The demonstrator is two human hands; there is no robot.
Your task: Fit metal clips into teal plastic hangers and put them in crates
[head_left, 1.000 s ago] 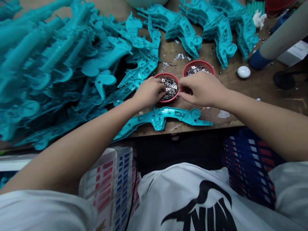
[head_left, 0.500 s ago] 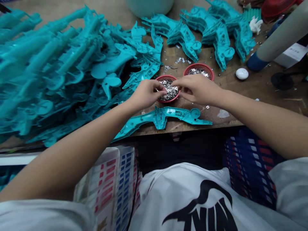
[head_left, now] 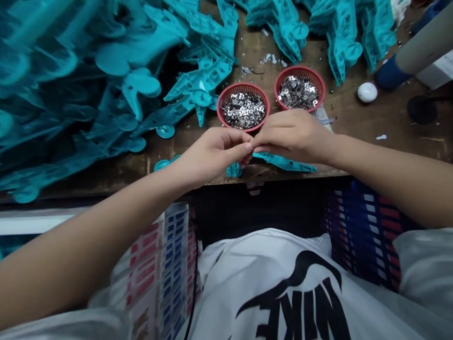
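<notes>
My left hand (head_left: 224, 153) and my right hand (head_left: 295, 134) meet fingertip to fingertip above the table's front edge. Both are pinched closed; whatever sits between the fingers is too small or hidden to make out. Beneath them lies a teal plastic part (head_left: 285, 162), its middle mostly covered by my hands. Just beyond the fingers stands a red basket (head_left: 219, 105) of small shiny metal clips (head_left: 244, 111). A second red basket (head_left: 322, 89), holding similar metal pieces (head_left: 297, 92), is behind my right hand.
A tall heap of teal plastic parts (head_left: 130, 52) covers the left side. More teal parts (head_left: 343, 38) are stacked at the back right. On the right are a white egg-shaped object (head_left: 367, 92) and a grey post with a blue end (head_left: 392, 71). Plastic crates (head_left: 173, 236) stand below the table.
Both hands have drawn back from the left metal-filled basket towards me and come together over the teal part. The view has tipped lower.
</notes>
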